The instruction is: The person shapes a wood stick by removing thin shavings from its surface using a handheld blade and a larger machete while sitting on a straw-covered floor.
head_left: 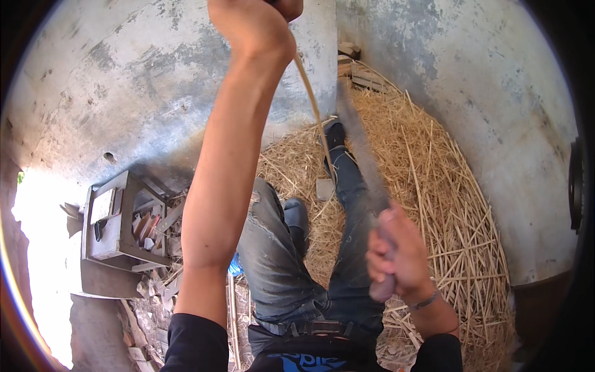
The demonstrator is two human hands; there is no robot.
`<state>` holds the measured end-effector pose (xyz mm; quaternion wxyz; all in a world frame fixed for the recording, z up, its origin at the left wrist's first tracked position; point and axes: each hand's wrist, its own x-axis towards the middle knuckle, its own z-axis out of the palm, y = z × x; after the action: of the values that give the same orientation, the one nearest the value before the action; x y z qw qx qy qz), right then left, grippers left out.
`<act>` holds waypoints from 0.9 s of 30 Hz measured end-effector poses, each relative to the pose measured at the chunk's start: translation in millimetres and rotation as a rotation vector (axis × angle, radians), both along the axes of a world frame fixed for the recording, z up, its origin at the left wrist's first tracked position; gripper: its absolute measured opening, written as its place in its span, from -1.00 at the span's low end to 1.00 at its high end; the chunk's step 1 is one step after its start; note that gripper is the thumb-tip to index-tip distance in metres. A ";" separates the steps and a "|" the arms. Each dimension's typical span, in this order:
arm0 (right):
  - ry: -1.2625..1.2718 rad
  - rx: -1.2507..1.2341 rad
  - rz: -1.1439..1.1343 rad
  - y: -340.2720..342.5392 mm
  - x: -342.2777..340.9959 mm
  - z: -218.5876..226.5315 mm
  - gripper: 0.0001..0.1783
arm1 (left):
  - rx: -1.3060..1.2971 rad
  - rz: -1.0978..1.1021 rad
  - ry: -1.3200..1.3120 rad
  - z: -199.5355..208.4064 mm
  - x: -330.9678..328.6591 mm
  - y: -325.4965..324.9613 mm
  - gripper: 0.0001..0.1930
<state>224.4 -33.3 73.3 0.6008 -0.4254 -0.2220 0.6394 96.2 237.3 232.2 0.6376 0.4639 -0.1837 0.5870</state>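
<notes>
My left hand (263, 25) is raised at the top edge of the head view, its fingers partly cut off by the frame. It is closed on a thin bamboo strip (315, 105), which slants down from the fist toward my legs. The strip's lower end is near a small pale block (325, 189) between my feet. My right hand (401, 257) is wrapped round the handle of a long knife (364, 149). Its blade, blurred by motion, points up and away, to the right of the strip and apart from it.
Straw-like shavings and split bamboo pieces (452, 217) cover the floor at the right. A wooden cabinet (111, 217) with odds and ends in it stands at the left. Concrete walls (446, 74) meet ahead, with stacked bricks or wood blocks (365, 74) in the corner.
</notes>
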 end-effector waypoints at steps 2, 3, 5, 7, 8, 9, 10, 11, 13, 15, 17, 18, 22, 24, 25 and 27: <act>0.035 0.108 -0.147 -5.6 9.5 5.6 -0.65 | 0.011 -0.287 -0.083 -2.0 -4.0 4.7 -0.57; 0.036 0.106 -0.143 -8.2 8.5 9.9 -0.65 | 0.007 -0.429 -0.112 -2.9 -6.3 5.4 -0.57; -0.039 0.423 -0.269 -13.4 4.7 15.4 -0.66 | 0.012 -0.431 -0.087 -0.1 -0.4 1.4 -0.57; 0.008 0.467 -0.175 -20.2 9.1 16.3 -0.53 | 0.034 -0.087 -0.019 1.8 10.4 -10.8 -0.58; -0.015 0.227 0.053 -20.6 11.4 19.6 -0.50 | 0.059 0.269 0.039 2.6 14.1 -16.3 -0.59; -0.039 -0.015 0.278 -20.9 13.0 21.6 -0.47 | 0.063 0.266 0.042 3.0 14.3 -16.5 -0.59; -0.113 -0.076 0.255 -16.9 12.1 13.7 -0.47 | 0.073 0.280 0.037 2.2 12.3 -15.2 -0.60; -0.117 -0.078 0.247 -17.2 20.1 17.4 -0.47 | 0.078 0.289 0.026 -1.6 11.9 -11.1 -0.61; 0.107 -0.043 0.112 -16.2 36.9 27.3 -0.51 | 0.061 -0.573 -0.169 -3.7 9.2 -1.8 -0.62; 0.102 0.072 0.006 -21.4 34.3 28.6 -0.55 | 0.145 0.250 0.055 -1.2 12.6 -13.1 -0.64; 0.031 0.348 -0.115 -24.0 25.3 32.6 -0.60 | 0.113 0.255 0.039 0.2 21.5 -15.2 -0.65; 0.079 0.324 -0.021 -28.3 27.7 17.8 -0.61 | 0.140 0.239 0.048 2.0 26.4 -16.9 -0.66; 0.109 -0.214 0.163 -10.8 47.0 32.4 -0.58 | 0.110 0.238 -0.039 2.6 32.3 -18.5 -0.69; 0.031 -0.009 0.062 -16.9 48.5 41.6 -0.71 | 0.154 0.279 0.018 -2.6 22.1 -15.6 -0.69; -0.064 0.174 -0.011 -18.0 45.6 39.0 -0.68 | 0.203 0.310 0.085 -4.8 17.5 -13.7 -0.68; -0.168 0.343 -0.105 -24.4 33.3 32.1 -0.62 | 0.240 0.223 0.063 -0.6 19.4 -9.4 -0.66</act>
<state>257.7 -57.8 105.5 0.6763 -0.3797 -0.3547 0.5222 115.6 227.9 231.6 0.5139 0.5723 -0.1800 0.6132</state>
